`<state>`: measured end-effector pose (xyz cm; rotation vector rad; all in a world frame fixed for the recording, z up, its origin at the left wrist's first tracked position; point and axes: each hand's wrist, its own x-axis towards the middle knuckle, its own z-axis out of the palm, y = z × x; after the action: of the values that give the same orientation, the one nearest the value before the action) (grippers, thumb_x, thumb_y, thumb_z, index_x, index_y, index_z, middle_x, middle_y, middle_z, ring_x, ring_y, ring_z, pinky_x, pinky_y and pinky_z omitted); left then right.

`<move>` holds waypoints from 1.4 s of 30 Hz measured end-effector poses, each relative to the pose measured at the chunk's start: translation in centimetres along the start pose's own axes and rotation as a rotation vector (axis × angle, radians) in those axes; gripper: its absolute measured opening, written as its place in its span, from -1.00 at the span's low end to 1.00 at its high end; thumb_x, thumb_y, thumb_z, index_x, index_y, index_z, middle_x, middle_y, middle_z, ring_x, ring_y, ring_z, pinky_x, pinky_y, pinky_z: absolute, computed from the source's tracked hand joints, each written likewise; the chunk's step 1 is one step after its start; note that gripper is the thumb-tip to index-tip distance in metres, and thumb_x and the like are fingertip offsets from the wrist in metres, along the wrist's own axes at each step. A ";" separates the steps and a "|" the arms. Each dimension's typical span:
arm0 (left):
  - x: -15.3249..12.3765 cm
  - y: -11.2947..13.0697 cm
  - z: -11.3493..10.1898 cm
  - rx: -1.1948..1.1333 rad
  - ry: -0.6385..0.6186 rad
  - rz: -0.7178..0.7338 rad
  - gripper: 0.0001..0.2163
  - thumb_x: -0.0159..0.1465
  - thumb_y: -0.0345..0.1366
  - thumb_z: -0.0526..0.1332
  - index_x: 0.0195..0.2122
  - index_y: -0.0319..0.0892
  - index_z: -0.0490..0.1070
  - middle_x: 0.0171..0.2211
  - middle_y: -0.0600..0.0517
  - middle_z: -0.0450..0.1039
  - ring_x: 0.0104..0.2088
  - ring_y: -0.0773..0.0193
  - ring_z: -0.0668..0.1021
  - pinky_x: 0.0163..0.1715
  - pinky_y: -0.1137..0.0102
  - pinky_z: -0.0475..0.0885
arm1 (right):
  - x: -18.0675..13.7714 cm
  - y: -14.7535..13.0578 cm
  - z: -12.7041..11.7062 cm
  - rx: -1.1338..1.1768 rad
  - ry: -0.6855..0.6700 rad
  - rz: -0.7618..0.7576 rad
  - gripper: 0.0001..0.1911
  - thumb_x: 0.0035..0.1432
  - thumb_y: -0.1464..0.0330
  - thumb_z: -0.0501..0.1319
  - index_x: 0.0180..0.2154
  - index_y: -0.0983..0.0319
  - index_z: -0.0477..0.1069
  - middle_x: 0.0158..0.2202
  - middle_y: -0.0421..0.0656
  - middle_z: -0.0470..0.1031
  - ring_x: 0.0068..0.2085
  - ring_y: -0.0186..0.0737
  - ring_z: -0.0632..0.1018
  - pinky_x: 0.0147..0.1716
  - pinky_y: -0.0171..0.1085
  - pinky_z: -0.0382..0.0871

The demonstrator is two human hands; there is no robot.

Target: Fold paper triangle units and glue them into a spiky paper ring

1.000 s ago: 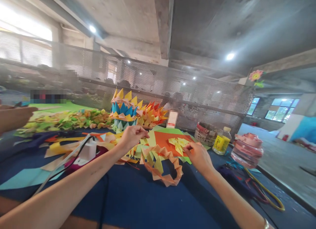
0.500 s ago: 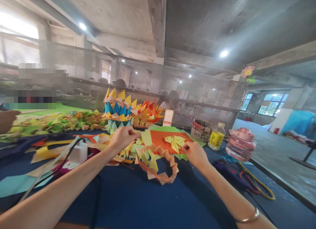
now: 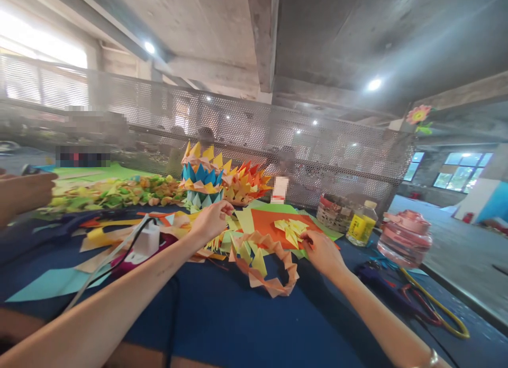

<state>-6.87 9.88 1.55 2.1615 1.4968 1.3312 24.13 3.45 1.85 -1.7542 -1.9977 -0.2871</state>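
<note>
My left hand (image 3: 212,220) is raised over the blue cloth table (image 3: 222,320), fingers pinched together near the base of a blue, orange and yellow folded-paper crown (image 3: 201,178); what it pinches is too small to make out. My right hand (image 3: 323,251) rests at the edge of an orange sheet (image 3: 265,222), fingers curled beside a heap of small yellow folded pieces (image 3: 291,229). Between the hands lies a peach and yellow ring of folded paper units (image 3: 270,262).
A second orange-red paper crown (image 3: 246,183) stands behind. A long pile of green and yellow folded pieces (image 3: 115,192) runs left. A white charger with cable (image 3: 145,241), a basket (image 3: 332,213), a yellow bottle (image 3: 361,223), a pink jar (image 3: 405,238) and another person's hand (image 3: 24,191) surround me.
The view swung slightly left and back. My left hand stayed pinched near the blue crown; my right hand stayed at the yellow pieces on the orange sheet.
</note>
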 end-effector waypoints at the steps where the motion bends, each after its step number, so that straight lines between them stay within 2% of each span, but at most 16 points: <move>1: 0.0 0.0 0.0 -0.009 0.004 0.009 -0.70 0.01 -0.53 0.04 -0.28 -0.14 0.44 -0.28 0.04 0.56 -0.22 0.18 0.56 -0.25 0.42 0.35 | 0.0 0.0 0.1 0.003 -0.005 0.005 -0.78 0.14 0.50 0.06 -0.24 0.23 0.45 -0.20 -0.09 0.56 -0.15 -0.14 0.54 -0.14 -0.21 0.31; 8: 0.1 0.9 0.2 -0.059 0.045 0.037 -0.84 0.09 -0.41 0.10 -0.37 -0.16 0.45 -0.41 0.04 0.54 -0.34 0.19 0.55 -0.29 0.40 0.36 | 0.1 -0.3 -0.1 -0.013 -0.025 0.025 -0.77 0.10 0.54 0.06 -0.30 0.23 0.46 -0.26 -0.10 0.56 -0.20 -0.18 0.54 -0.21 -0.28 0.30; 18: -0.4 2.2 -0.3 -0.069 0.032 0.088 -0.90 0.05 -0.43 0.13 -0.46 -0.19 0.43 -0.47 0.04 0.48 -0.43 0.29 0.50 -0.37 0.44 0.33 | 0.4 -1.1 0.0 -0.063 -0.035 0.019 -0.79 0.06 0.55 0.07 -0.38 0.24 0.45 -0.31 -0.13 0.55 -0.23 -0.23 0.51 -0.22 -0.33 0.27; 24: -0.6 2.5 -0.4 -0.063 0.034 0.096 -0.91 0.06 -0.38 0.15 -0.46 -0.19 0.44 -0.48 0.03 0.46 -0.43 0.27 0.49 -0.38 0.42 0.33 | 0.6 -1.4 0.3 -0.172 -0.051 0.077 -0.84 0.16 0.36 0.12 -0.33 0.22 0.46 -0.29 -0.10 0.55 -0.19 -0.14 0.51 -0.19 -0.25 0.27; 30: -0.6 2.5 0.0 -0.061 0.029 0.096 -0.90 0.08 -0.40 0.13 -0.43 -0.18 0.43 -0.46 0.04 0.49 -0.42 0.27 0.51 -0.36 0.42 0.34 | 0.9 -1.9 1.3 -0.290 -0.059 0.174 -0.71 0.23 0.20 0.08 -0.32 0.24 0.46 -0.20 0.02 0.54 -0.10 0.03 0.50 -0.12 -0.08 0.25; 33: -0.5 2.4 0.1 -0.063 0.020 0.102 -0.90 0.08 -0.41 0.13 -0.44 -0.19 0.43 -0.44 0.02 0.50 -0.40 0.24 0.52 -0.34 0.41 0.34 | 1.0 -2.0 1.8 -0.311 -0.068 0.177 -0.77 0.19 0.24 0.14 -0.30 0.25 0.45 -0.18 0.02 0.54 -0.10 0.03 0.51 -0.17 -0.13 0.27; 37: -0.5 2.4 0.1 -0.085 0.014 0.115 -0.90 0.06 -0.41 0.12 -0.45 -0.19 0.43 -0.45 0.01 0.50 -0.40 0.23 0.52 -0.34 0.40 0.35 | 1.1 -1.9 1.8 -0.311 -0.058 0.154 -0.87 0.17 0.36 0.15 -0.38 0.23 0.44 -0.27 -0.05 0.57 -0.19 -0.08 0.54 -0.27 -0.22 0.27; 42: -0.5 2.6 0.0 -0.152 0.005 0.145 -0.89 0.07 -0.36 0.11 -0.44 -0.19 0.43 -0.44 0.00 0.51 -0.40 0.24 0.51 -0.31 0.39 0.36 | 1.0 -2.2 0.5 -0.284 0.092 0.075 -0.86 0.18 0.39 0.14 -0.38 0.22 0.45 -0.34 -0.08 0.58 -0.20 -0.08 0.53 -0.25 -0.21 0.23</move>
<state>-5.27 8.24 2.79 2.2061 1.2167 1.4460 21.80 4.25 2.21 -1.9423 -1.8946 -0.6409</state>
